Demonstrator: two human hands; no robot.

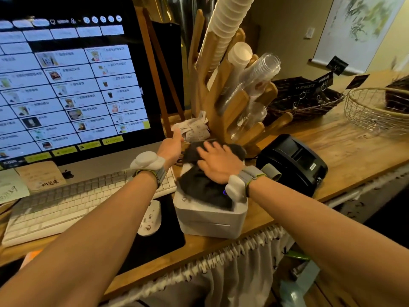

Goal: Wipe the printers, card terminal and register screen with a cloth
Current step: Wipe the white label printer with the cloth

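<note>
Head view: at centre frame I have the right hand point(218, 161) spread flat, fingers straight, pressing a dark cloth point(202, 188) onto the lid of the white printer point(212, 218), which sits on the wooden counter point(345, 151) just right of the keyboard point(66, 204) and mouse point(150, 218). The left hand point(171, 147) reaches past the printer's far left corner, thumb raised; its fingers are hidden, so I cannot tell whether it grips anything. The cloth looks soft, light and limp, bunched in folds. I judge it best worked under a flat palm or pinched at a loose edge, since it will crumple rather than slide stiffly. Its long axis runs from the printer's near edge up the frame toward the far edge, overhanging there. The white printer reads as a rigid, light plastic box that could skid under pressure, its front facing the bottom of the frame. The black printer point(292, 160) stands to the right, near but apart, untouched by either hand. The register screen point(66, 85) fills the upper left, lit, facing me. I cannot pick out the card terminal.
</note>
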